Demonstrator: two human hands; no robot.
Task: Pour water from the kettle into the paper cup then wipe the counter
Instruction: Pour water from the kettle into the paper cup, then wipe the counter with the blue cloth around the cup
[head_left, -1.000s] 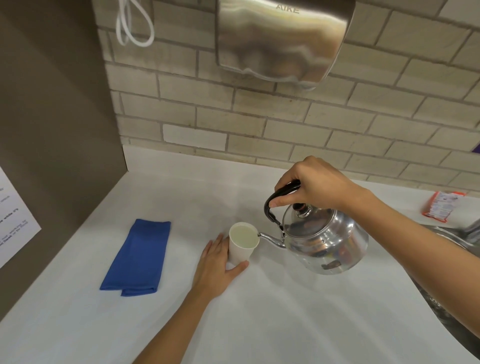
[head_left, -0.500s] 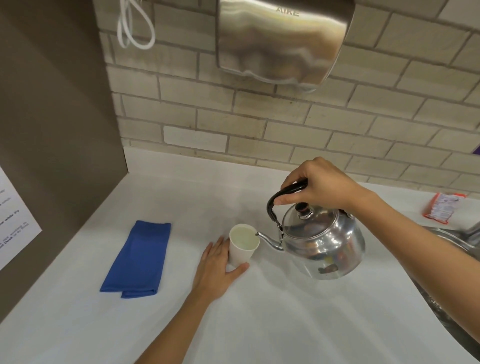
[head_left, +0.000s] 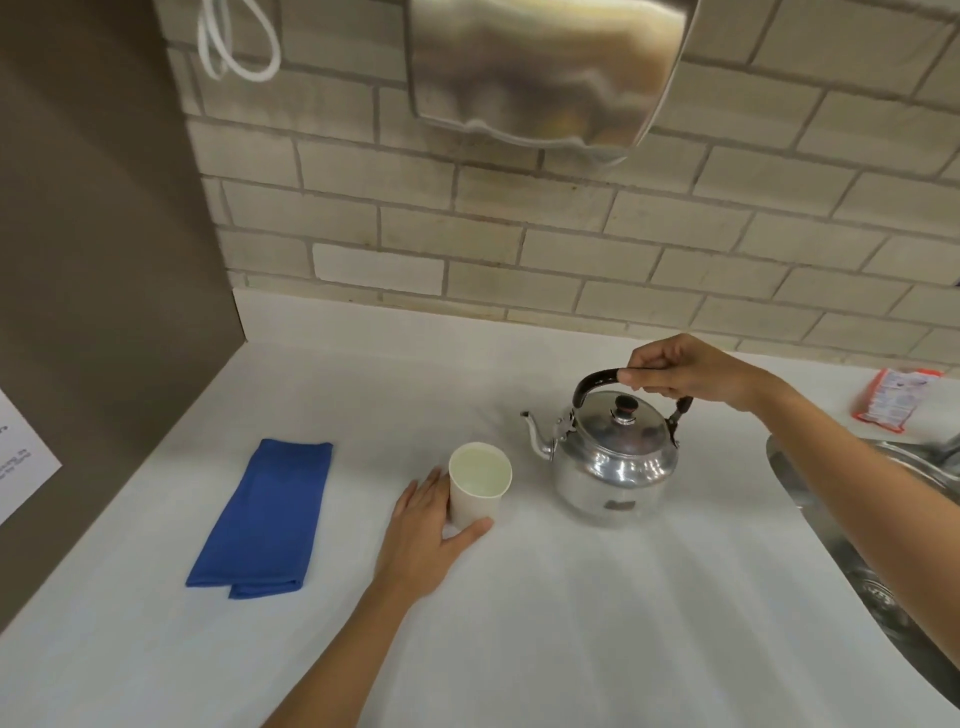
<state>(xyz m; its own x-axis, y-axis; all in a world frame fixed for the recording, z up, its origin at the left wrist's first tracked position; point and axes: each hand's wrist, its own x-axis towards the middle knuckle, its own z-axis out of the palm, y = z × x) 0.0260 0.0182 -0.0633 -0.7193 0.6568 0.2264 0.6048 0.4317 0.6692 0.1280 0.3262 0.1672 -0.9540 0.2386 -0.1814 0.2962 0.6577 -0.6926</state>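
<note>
A white paper cup (head_left: 477, 488) with water in it stands on the white counter (head_left: 571, 597). My left hand (head_left: 431, 535) cups its base from the left, thumb in front and fingers behind. To the right of the cup a shiny metal kettle (head_left: 613, 462) stands upright on the counter, spout pointing left and clear of the cup. My right hand (head_left: 685, 371) is closed on the kettle's black handle from above. A folded blue cloth (head_left: 267, 514) lies flat on the counter, left of the cup.
A steel sink (head_left: 883, 530) is set into the counter at the right edge. A red-and-white packet (head_left: 896, 397) lies at the back right. A metal hand dryer (head_left: 545, 67) hangs on the brick wall above. A brown panel (head_left: 93, 260) closes off the left side.
The kettle was tilted with its spout over the cup. My right hand has swung it upright, moved it right and brought it down onto the counter. My left hand stayed on the cup.
</note>
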